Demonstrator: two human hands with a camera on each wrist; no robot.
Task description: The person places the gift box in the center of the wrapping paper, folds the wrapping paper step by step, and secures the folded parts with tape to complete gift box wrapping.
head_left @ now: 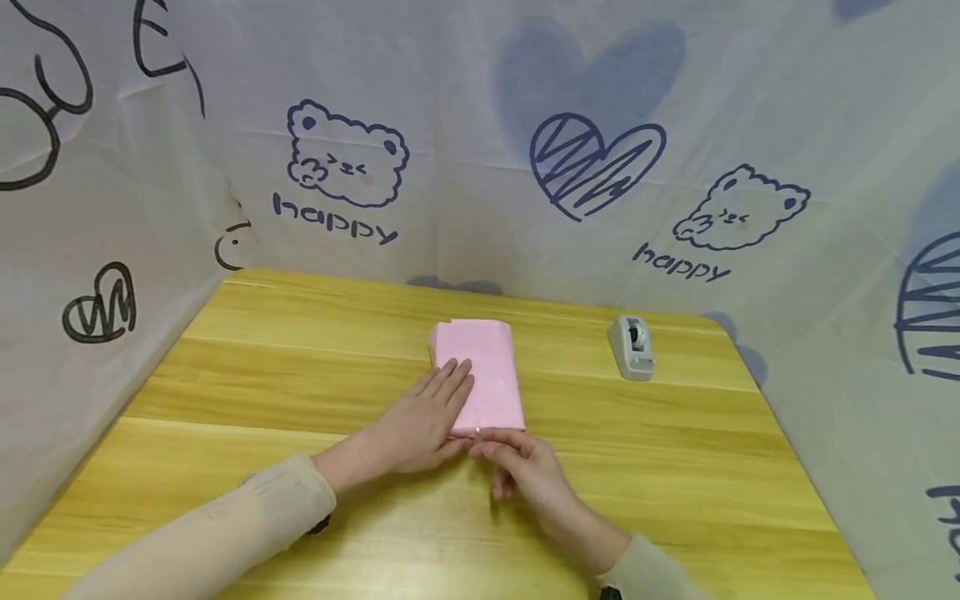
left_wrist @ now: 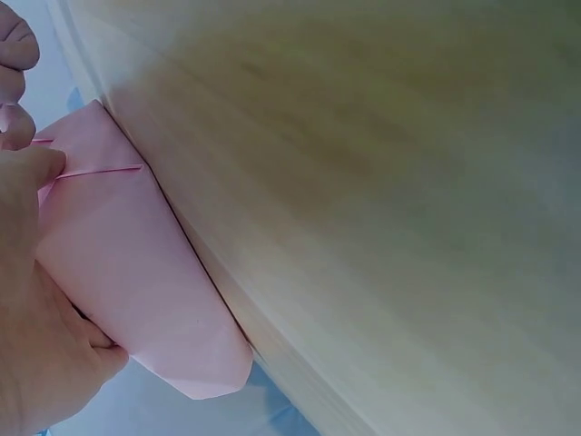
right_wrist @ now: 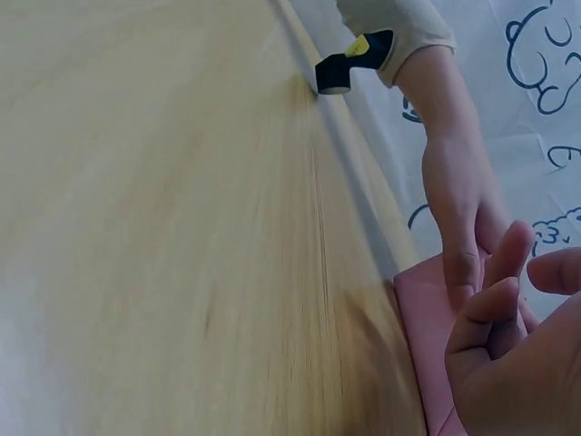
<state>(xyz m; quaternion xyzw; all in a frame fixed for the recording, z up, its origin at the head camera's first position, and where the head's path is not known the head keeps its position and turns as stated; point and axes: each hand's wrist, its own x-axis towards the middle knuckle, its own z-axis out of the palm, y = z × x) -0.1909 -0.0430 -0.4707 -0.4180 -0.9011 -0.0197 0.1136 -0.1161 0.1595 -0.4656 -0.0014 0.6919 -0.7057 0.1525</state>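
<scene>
A flat pink paper-wrapped package (head_left: pixel 487 367) lies on the wooden table. My left hand (head_left: pixel 427 417) rests on its left side, fingers extended across the top and thumb at the near end. At that near end my right hand (head_left: pixel 532 475) has its index finger and thumb brought together, its other fingers curled under. A small shiny bit of clear tape (head_left: pixel 477 430) shows by those fingertips, mostly hidden by them. In the left wrist view a folded flap (left_wrist: pixel 95 150) crosses the package's end, near the left thumb. The right wrist view shows curled right fingers in front of the package (right_wrist: pixel 422 313).
A light grey tape dispenser (head_left: pixel 632 348) stands at the back right of the table (head_left: pixel 300 367). White cloth (head_left: pixel 450 100) printed with bears and hearts hangs behind the table and along its sides. A dark band (right_wrist: pixel 354 64) sits at the left sleeve.
</scene>
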